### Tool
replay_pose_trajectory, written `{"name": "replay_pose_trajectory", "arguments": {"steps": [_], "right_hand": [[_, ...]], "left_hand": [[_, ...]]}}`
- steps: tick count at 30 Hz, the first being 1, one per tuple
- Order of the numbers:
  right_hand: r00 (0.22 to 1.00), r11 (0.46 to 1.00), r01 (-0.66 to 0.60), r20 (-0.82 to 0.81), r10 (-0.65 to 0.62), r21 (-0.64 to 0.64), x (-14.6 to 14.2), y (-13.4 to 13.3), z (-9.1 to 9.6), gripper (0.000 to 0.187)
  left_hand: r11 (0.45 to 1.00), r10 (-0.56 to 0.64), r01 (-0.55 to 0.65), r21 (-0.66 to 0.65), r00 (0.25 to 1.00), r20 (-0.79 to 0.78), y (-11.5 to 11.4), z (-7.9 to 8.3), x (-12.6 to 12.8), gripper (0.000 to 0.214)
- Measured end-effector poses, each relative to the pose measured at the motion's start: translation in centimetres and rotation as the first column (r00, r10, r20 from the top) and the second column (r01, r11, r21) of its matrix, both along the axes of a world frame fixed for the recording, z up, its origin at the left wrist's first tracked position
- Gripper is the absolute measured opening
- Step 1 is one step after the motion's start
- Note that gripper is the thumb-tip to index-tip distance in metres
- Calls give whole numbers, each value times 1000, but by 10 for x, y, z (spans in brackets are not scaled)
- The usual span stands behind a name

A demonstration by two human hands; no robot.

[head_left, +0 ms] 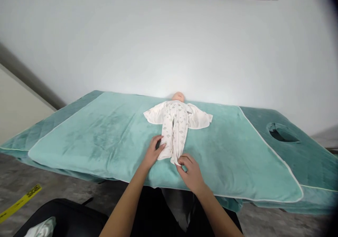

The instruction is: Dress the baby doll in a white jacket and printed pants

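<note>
At the centre of a teal plush cover [105, 138], edged in white piping and spread over a padded massage table [314, 166]: one baby doll [178, 96], lying on its back, head at 12 o'clock close against the pale wall [169, 43], legs running to 6 o'clock. Clothing: one white printed sleepsuit [175, 124], front closed over the body, both sleeves spread flat to 9 and 3 o'clock, both legs lying side by side and nearly touching. Left hand [154, 153]: at 7 o'clock of the doll, fingers loosely spread and open, tips resting on the outer edge of the nearer suit leg, with no cloth gathered in it. Right hand [192, 173]: at 5 o'clock of the doll, fingers curled inward, tips meeting at the foot end of the other suit leg; it appears to pinch that hem, though the fingertips are too small here to be sure. Both forearms enter from 6 o'clock. Table fittings: one oval face hole [283, 132] in the darker teal section at 3 o'clock, well apart from the doll. Surroundings: grey floor [277, 223] beneath; a strip of yellow tape [19, 202] at 8 o'clock; a black seat [68, 217] at 7 o'clock, bearing a crumpled white cloth [41, 228].
</note>
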State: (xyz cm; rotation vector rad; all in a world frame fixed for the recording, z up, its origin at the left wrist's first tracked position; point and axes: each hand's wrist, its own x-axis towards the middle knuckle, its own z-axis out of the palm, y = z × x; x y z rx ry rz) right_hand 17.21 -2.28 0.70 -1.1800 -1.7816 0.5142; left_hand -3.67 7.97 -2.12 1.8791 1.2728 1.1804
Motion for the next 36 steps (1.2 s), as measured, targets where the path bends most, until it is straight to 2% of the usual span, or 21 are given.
{"name": "replay_pose_trajectory", "arguments": {"steps": [2,4,6,8,9,11,14,16,20,23,28,31,36], "right_hand": [[1000,1000,13,17,-13,-1,-1,-5,1,12],[997,998,-57,59,59,-30,5,-2,-1,11],[979,982,-169,104,178,-90,18,10,-5,10],[972,975,-180,130,196,-128,36,31,-7,13],[980,984,-126,139,144,-126,45,44,-8,16],[987,994,58,154,-43,-89,60,73,-8,20],[927,961,276,268,-262,-13,68,117,-6,28],[865,948,318,399,-303,31,64,142,-6,37],[793,968,247,565,-229,47,47,175,-11,39],[793,982,186,584,-177,44,39,190,-14,40],[865,993,121,490,-110,9,36,207,-14,31],[896,992,123,431,-108,-7,34,216,-16,26],[919,982,189,354,-174,-9,30,222,-19,32]], "left_hand": [[1000,19,-19,9,1000,2,-2,-1,-1,31],[997,68,-68,25,998,-6,-2,-3,-2,27],[987,152,-150,54,988,-36,1,-6,-3,27],[971,233,-224,86,966,-115,9,-10,-4,31],[965,256,-242,100,951,-173,14,-11,-4,33],[962,273,-250,112,909,-315,25,-12,-2,38],[960,280,-256,117,821,-498,43,-8,2,41],[963,267,-237,128,773,-576,55,-4,5,43],[976,215,-151,155,727,-652,84,5,8,43],[977,206,-118,178,748,-631,108,11,16,41],[987,111,-40,157,875,-470,140,15,34,37],[992,70,-16,129,902,-426,151,13,40,33],[994,46,-12,106,944,-327,156,5,36,27]]}}
